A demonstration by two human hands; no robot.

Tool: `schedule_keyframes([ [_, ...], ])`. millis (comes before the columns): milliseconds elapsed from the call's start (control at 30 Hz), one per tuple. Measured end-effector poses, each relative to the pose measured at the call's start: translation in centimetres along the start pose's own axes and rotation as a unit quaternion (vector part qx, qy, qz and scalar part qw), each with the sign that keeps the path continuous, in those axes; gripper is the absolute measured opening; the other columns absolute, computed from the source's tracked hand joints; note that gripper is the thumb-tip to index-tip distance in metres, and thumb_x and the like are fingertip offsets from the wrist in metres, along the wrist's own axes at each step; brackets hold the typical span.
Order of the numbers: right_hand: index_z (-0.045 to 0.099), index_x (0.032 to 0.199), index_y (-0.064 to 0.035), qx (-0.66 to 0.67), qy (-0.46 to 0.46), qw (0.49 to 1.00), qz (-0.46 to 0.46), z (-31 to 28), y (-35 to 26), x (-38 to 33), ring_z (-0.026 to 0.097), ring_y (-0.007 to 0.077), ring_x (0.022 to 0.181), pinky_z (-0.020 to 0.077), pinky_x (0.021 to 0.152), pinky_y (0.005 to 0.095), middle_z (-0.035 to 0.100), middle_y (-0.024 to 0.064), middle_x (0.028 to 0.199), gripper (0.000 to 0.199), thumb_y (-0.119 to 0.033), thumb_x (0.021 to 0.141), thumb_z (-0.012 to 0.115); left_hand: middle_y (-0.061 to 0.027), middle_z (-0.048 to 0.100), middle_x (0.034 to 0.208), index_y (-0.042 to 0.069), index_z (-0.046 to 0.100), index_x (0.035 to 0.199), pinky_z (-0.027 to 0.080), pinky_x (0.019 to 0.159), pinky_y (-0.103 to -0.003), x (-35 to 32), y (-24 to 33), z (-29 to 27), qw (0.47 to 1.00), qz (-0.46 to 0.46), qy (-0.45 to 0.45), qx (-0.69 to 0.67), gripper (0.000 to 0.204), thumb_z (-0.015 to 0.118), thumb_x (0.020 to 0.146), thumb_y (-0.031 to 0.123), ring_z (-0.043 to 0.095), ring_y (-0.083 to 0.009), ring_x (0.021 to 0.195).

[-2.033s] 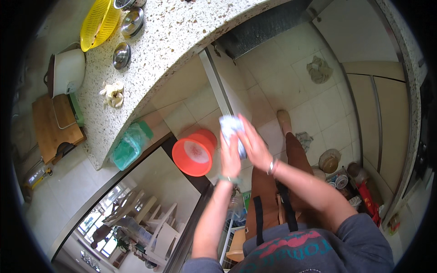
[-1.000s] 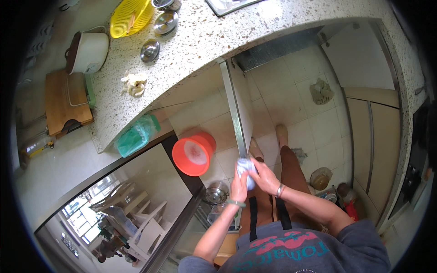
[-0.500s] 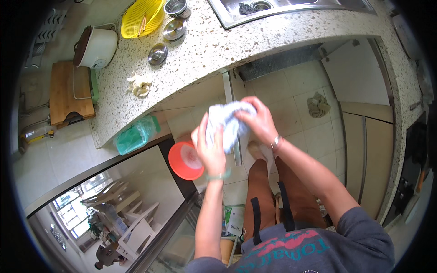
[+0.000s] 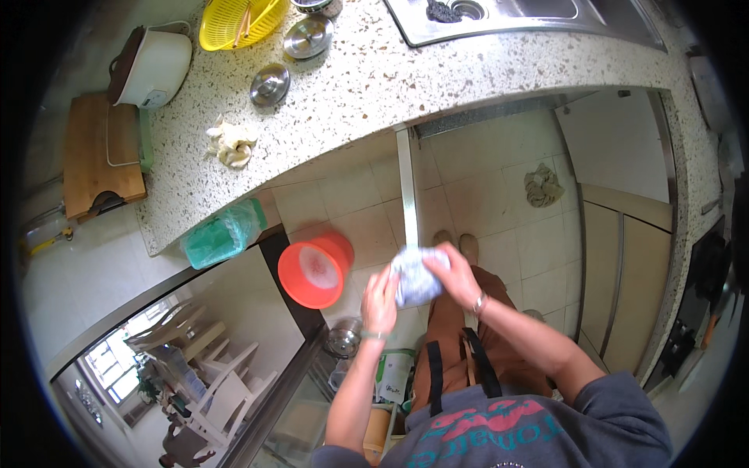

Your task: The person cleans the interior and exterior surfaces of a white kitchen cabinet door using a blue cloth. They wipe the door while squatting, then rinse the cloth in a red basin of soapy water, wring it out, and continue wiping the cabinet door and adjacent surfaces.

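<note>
- Lowered since half a second ago: pale cloth point(image 4: 415, 274), now well below the bench point(image 4: 374, 86) edge, above the knees.
- Left hand point(image 4: 380, 300) at the cloth's left side, fingers curled against it.
- Right hand point(image 4: 452, 274) wrapped over the cloth, fingers closed around it.
- Orange bowl point(image 4: 314, 269) just left of the cloth.
- Wringing or bunching, seemingly ongoing.
</note>
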State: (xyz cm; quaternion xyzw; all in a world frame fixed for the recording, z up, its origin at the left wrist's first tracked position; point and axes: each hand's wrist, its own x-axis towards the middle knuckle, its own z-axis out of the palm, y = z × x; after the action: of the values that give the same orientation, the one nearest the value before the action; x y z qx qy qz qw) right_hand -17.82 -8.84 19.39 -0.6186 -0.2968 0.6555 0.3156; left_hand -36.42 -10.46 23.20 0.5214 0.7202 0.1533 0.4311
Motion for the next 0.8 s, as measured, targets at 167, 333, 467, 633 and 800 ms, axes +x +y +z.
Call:
schedule_keyframes([
  [167,0.056,0.096,-0.0041,0.151,-0.12,0.981,0.002,-2.8,-5.0,-5.8,0.058,0.0118,0.098,0.049,0.087,0.0283,0.065,0.0073,0.105,0.022,-0.01,0.086,0.074,-0.0122,0.058,0.109,0.003,0.07,0.109,0.044,0.086,-0.035,-6.7,6.0,-4.0,0.982,0.127,0.142,0.017,0.024,0.066,0.086,0.004,0.057,-0.0261,0.099],
  [333,0.057,0.109,-0.0027,0.051,-0.112,0.991,-0.056,-8.9,-13.0,-4.3,0.058,0.0103,0.1,0.0474,0.088,0.026,0.063,0.0048,0.104,0.027,-0.006,0.086,0.072,-0.0089,0.056,0.107,0.0,0.062,0.119,0.043,0.084,-0.029,-6.4,13.7,-0.2,0.933,0.186,0.095,-0.292,0.027,0.059,0.096,0.014,0.054,-0.0181,0.094],
  [467,0.061,0.112,-0.0022,-0.033,-0.01,0.985,-0.168,-14.8,-15.6,-5.2,0.059,0.0103,0.099,0.0474,0.088,0.0255,0.064,0.0033,0.105,0.026,-0.003,0.087,0.07,-0.0083,0.055,0.121,-0.002,0.054,0.128,0.041,0.097,-0.029,-3.9,17.0,6.3,0.87,-0.015,0.103,-0.482,0.032,0.048,0.101,0.013,0.053,-0.0146,0.114],
  [633,0.065,0.108,-0.0024,-0.19,0.005,0.938,-0.29,-24.9,-15.2,-5.7,0.065,0.0268,0.107,0.0512,0.092,0.0339,0.065,0.0132,0.121,0.028,0.002,0.08,0.069,-0.0088,0.043,0.145,0.006,0.046,0.14,0.043,0.101,-0.034,-1.1,20.1,16.3,0.865,-0.066,-0.08,-0.491,0.043,0.045,0.104,0.029,0.05,-0.0197,0.122],
  [800,0.062,0.12,-0.0051,-0.314,-0.061,0.9,-0.296,-35.1,-13.9,-5.8,0.066,0.0265,0.104,0.0526,0.087,0.0336,0.063,0.0125,0.125,0.04,-0.004,0.081,0.071,-0.0095,0.035,0.152,0.01,0.023,0.153,0.031,0.113,-0.042,1.2,29.6,31.4,0.656,-0.08,-0.322,-0.677,0.062,0.024,0.105,0.048,0.044,-0.0236,0.132],
])
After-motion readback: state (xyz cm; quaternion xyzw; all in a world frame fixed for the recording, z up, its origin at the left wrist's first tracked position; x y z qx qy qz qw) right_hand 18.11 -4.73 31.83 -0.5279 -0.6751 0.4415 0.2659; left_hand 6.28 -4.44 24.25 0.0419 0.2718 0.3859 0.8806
